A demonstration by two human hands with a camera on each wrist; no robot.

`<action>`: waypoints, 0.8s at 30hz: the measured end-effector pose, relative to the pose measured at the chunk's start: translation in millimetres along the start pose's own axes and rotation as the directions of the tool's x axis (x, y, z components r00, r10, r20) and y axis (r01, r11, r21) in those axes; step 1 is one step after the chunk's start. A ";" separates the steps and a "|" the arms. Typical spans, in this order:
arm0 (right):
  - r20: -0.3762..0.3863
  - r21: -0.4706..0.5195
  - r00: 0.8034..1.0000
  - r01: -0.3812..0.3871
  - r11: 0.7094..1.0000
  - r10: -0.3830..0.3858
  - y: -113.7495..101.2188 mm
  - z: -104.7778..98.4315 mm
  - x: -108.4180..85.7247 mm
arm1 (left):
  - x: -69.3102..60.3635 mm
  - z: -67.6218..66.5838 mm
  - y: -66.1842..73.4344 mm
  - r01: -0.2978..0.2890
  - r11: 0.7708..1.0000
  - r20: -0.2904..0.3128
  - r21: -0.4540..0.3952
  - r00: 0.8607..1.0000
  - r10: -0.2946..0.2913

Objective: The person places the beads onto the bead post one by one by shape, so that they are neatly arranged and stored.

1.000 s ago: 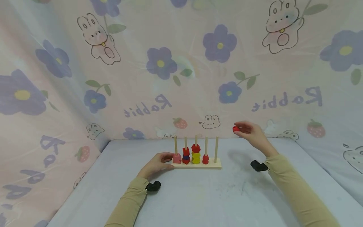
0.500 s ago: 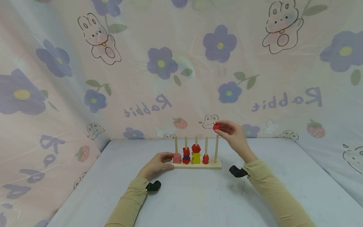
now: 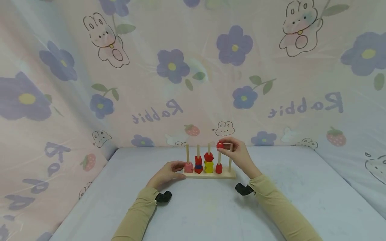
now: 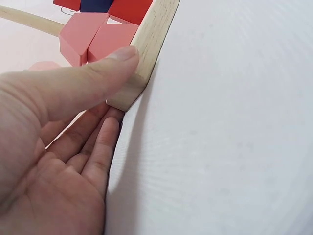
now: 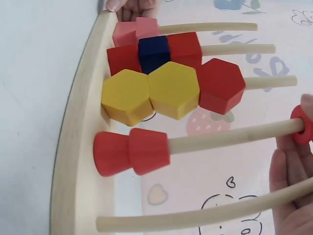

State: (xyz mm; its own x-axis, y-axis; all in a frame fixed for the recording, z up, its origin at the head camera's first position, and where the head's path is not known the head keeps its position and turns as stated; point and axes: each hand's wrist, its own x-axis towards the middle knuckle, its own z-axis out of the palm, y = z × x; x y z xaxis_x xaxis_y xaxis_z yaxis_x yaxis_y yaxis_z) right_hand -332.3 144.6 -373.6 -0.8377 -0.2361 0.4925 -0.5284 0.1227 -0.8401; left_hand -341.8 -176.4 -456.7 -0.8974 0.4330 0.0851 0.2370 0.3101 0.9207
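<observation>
A wooden peg stand (image 3: pixel 211 177) with several upright pegs is on the white table. My left hand (image 3: pixel 168 174) holds its left end, the thumb (image 4: pixel 105 73) against the base and the other fingers around the end. At the top of the fourth peg from the left, my right hand (image 3: pixel 236 152) pinches a red bead (image 5: pixel 302 125); the peg's tip meets it. Lower on that peg sit two red tapered beads (image 5: pixel 132 152). Other pegs carry pink beads (image 4: pixel 98 36), red beads with a dark blue bead (image 5: pixel 154 54), and yellow hexagonal beads (image 5: pixel 173 90) under a red hexagonal bead (image 5: pixel 221 85).
The rightmost peg (image 5: pixel 205 215) is bare and stands close to my right hand. A white table (image 3: pixel 193 207) spreads around the stand. Behind it hangs a curtain (image 3: pixel 193 100) printed with rabbits and flowers. Black wrist cameras (image 3: pixel 244 189) sit at both cuffs.
My right hand has carried the red bead leftward from the right side, then down onto the tip of the fourth peg. The left hand has stayed on the stand's end.
</observation>
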 end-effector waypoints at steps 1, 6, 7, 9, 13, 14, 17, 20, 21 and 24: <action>-0.001 -0.001 1.000 -0.013 1.000 0.013 -3.9 0.8 -1.0 | -0.2 -0.1 0.1 0.000 1.000 -0.004 0.000 1.000 0.000; -0.006 0.003 0.998 -0.063 0.998 0.063 -1.8 2.0 0.0 | 0.0 -1.1 -0.2 -0.002 1.000 -0.007 -0.001 1.000 0.002; -0.008 0.010 0.998 -0.067 0.998 0.067 2.9 1.9 0.9 | 0.0 -1.2 -0.3 -0.005 1.000 -0.004 -0.002 1.000 0.005; -0.013 0.028 0.997 -0.069 0.997 0.070 8.6 1.8 0.9 | 0.3 -1.1 -0.7 -0.013 1.000 0.003 0.001 1.000 0.013; -0.011 0.035 0.994 -0.108 0.994 0.108 18.3 3.7 -2.0 | 2.1 -1.3 -2.8 -0.032 0.999 0.020 -0.008 0.999 0.033; -0.011 0.034 0.991 -0.130 0.991 0.130 21.6 4.6 -3.4 | 2.7 -1.4 -3.2 -0.032 0.999 0.022 -0.011 0.999 0.032; 0.018 0.000 0.979 -0.204 0.979 0.204 35.1 6.9 -10.0 | 2.9 -1.5 -3.7 -0.033 0.999 0.025 -0.006 0.999 0.033; 0.063 -0.030 0.960 -0.273 0.961 0.275 48.9 9.3 -16.7 | 1.9 -1.4 -1.9 -0.022 1.000 0.023 0.010 0.999 0.022; 0.075 -0.039 0.954 -0.287 0.957 0.289 52.6 9.8 -18.5 | 1.4 -1.3 -1.2 -0.018 1.000 0.022 0.014 1.000 0.018; 0.081 -0.042 0.947 -0.307 0.951 0.310 59.0 10.7 -20.9 | 0.9 -0.7 0.6 -0.018 1.000 0.022 0.011 1.000 0.018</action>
State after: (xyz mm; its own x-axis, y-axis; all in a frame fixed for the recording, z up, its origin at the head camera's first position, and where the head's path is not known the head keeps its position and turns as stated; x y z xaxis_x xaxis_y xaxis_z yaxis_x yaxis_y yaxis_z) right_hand -344.5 146.5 -435.8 -0.9461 -0.2637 0.1879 -0.2508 0.2298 -0.9404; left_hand -342.7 -176.4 -455.7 -0.8845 0.4571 0.0930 0.2572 0.3116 0.9147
